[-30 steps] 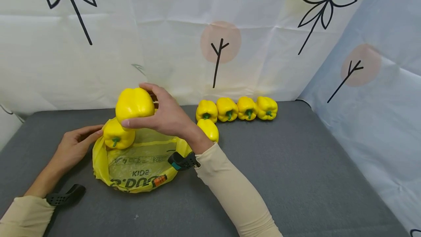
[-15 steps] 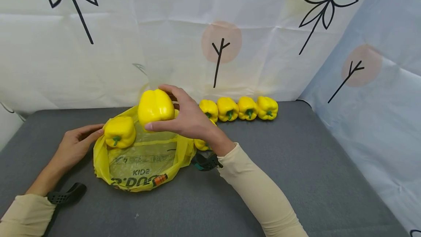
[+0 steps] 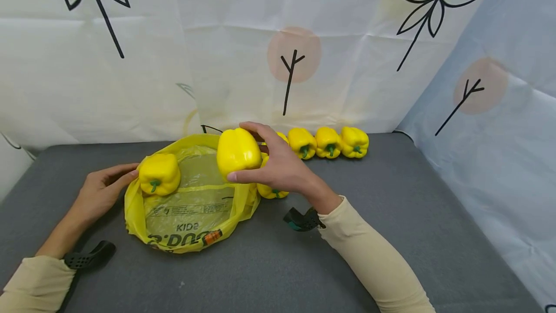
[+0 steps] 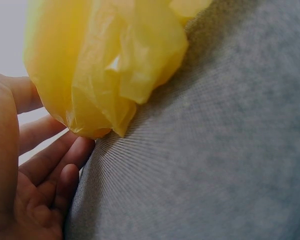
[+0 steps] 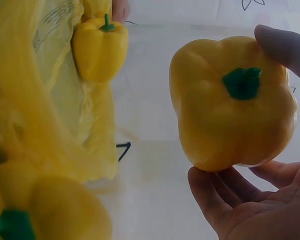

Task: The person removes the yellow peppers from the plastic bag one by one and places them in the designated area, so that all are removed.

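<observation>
My right hand [image 3: 284,163] grips a yellow bell pepper [image 3: 238,154] between thumb and fingers, above the right rim of an open yellow plastic bag [image 3: 188,206]. In the right wrist view, the green stem of the held bell pepper [image 5: 230,115] faces the camera. Over at the bag's left rim, my left hand [image 3: 102,190] pinches the plastic; the left wrist view shows its fingers [image 4: 45,150] against the crumpled bag [image 4: 105,65]. One more bell pepper [image 3: 159,174] sits just inside the bag's left side, close to the left fingertips.
Several yellow bell peppers [image 3: 327,142] stand in a row along the back of the grey table [image 3: 369,235], partly hidden by my right hand. Another bell pepper [image 3: 272,191] lies right of the bag. A printed white cloth [image 3: 226,71] hangs behind.
My right hand has carried its bell pepper rightward, from above the bag's left side to its right rim. The left hand has stayed at the bag's left rim.
</observation>
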`<move>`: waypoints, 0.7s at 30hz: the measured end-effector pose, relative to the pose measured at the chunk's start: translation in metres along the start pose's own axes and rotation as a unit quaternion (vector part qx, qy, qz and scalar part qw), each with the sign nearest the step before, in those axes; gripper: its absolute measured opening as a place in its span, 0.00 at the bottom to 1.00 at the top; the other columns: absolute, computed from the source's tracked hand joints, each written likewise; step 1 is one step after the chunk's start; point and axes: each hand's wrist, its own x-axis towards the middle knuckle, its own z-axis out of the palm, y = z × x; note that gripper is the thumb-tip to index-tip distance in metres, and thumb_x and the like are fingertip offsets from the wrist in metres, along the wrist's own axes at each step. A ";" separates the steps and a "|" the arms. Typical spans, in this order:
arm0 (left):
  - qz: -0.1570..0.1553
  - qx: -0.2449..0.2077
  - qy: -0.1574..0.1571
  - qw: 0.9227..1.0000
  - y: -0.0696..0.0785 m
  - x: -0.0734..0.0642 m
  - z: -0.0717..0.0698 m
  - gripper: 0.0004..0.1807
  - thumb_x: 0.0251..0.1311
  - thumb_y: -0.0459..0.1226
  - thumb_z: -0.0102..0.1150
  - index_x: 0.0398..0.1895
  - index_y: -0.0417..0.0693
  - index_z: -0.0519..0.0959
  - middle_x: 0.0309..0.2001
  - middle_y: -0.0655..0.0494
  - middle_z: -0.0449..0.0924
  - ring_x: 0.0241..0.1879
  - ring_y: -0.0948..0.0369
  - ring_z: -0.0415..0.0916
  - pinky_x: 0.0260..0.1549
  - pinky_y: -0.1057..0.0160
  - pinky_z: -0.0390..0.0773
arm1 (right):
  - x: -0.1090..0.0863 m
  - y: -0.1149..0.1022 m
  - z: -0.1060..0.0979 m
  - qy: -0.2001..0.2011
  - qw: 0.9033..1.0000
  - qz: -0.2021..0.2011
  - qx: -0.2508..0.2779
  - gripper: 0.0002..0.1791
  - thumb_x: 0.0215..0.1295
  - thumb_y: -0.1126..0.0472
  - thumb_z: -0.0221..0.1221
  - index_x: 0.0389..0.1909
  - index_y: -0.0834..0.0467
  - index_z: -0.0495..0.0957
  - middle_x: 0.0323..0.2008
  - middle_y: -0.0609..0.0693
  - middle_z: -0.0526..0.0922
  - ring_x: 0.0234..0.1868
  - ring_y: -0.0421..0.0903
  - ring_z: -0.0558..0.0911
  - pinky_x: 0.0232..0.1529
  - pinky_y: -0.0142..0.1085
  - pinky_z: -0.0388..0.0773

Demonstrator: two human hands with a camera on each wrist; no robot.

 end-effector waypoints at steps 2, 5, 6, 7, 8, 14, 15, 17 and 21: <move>0.000 0.000 0.000 1.000 0.000 0.000 0.000 0.28 0.77 0.49 0.51 0.70 0.40 0.73 0.59 0.59 0.75 0.48 0.88 0.60 0.38 0.79 0.66 | -0.005 0.003 -0.004 0.003 1.000 0.006 0.005 0.50 0.55 0.53 0.75 0.77 0.47 0.59 0.70 0.46 0.63 0.66 0.52 0.71 0.56 0.46 0.77; 0.003 -0.002 0.001 1.000 -0.001 0.000 0.000 0.28 0.77 0.48 0.51 0.70 0.39 0.73 0.58 0.62 0.75 0.48 0.88 0.60 0.38 0.79 0.66 | -0.011 0.007 -0.011 0.006 1.000 0.012 0.012 0.51 0.56 0.54 0.75 0.78 0.47 0.59 0.70 0.46 0.63 0.65 0.52 0.71 0.54 0.46 0.79; 0.004 -0.002 0.001 1.000 -0.001 0.000 0.000 0.28 0.77 0.48 0.51 0.70 0.39 0.73 0.57 0.64 0.75 0.48 0.88 0.60 0.38 0.79 0.66 | -0.013 0.008 -0.013 0.007 1.000 0.013 0.012 0.51 0.56 0.54 0.75 0.78 0.47 0.59 0.71 0.46 0.63 0.65 0.52 0.72 0.53 0.46 0.79; 0.004 -0.003 0.002 1.000 -0.001 0.000 0.000 0.28 0.77 0.48 0.51 0.70 0.39 0.73 0.57 0.66 0.75 0.48 0.88 0.60 0.38 0.79 0.66 | -0.015 0.010 -0.015 0.009 1.000 0.013 0.011 0.51 0.56 0.54 0.75 0.78 0.47 0.58 0.71 0.47 0.62 0.65 0.53 0.71 0.53 0.47 0.79; 0.005 -0.004 0.002 1.000 -0.002 -0.001 0.000 0.28 0.77 0.48 0.51 0.70 0.39 0.73 0.56 0.68 0.74 0.48 0.88 0.60 0.38 0.79 0.66 | -0.017 0.011 -0.017 0.010 1.000 0.013 0.011 0.51 0.56 0.54 0.75 0.78 0.47 0.58 0.71 0.47 0.62 0.65 0.53 0.71 0.54 0.47 0.79; 0.007 -0.008 0.007 1.000 -0.002 -0.001 0.001 0.27 0.77 0.48 0.52 0.69 0.38 0.73 0.53 0.74 0.73 0.49 0.88 0.61 0.38 0.80 0.65 | -0.025 0.021 -0.026 0.016 1.000 0.008 0.012 0.50 0.55 0.56 0.75 0.77 0.48 0.59 0.71 0.49 0.62 0.63 0.53 0.74 0.55 0.48 0.78; 0.008 -0.009 0.007 1.000 -0.001 -0.001 0.001 0.27 0.77 0.48 0.52 0.69 0.38 0.73 0.54 0.73 0.73 0.49 0.88 0.61 0.38 0.80 0.65 | -0.026 0.022 -0.028 0.015 1.000 0.009 0.012 0.50 0.55 0.57 0.75 0.77 0.48 0.59 0.71 0.49 0.63 0.63 0.53 0.75 0.54 0.48 0.79; 0.008 -0.008 0.007 1.000 -0.001 0.000 0.001 0.27 0.77 0.48 0.52 0.69 0.38 0.73 0.54 0.72 0.73 0.49 0.87 0.61 0.38 0.81 0.65 | -0.028 0.024 -0.031 0.016 1.000 0.010 0.013 0.50 0.55 0.57 0.75 0.77 0.48 0.59 0.70 0.49 0.63 0.62 0.53 0.75 0.53 0.48 0.79; 0.008 -0.010 0.006 1.000 -0.001 -0.001 0.001 0.27 0.77 0.48 0.52 0.69 0.38 0.73 0.54 0.73 0.73 0.49 0.88 0.61 0.38 0.81 0.65 | -0.030 0.028 -0.041 0.015 1.000 0.015 0.017 0.50 0.55 0.58 0.75 0.77 0.48 0.60 0.69 0.49 0.65 0.60 0.54 0.76 0.52 0.49 0.79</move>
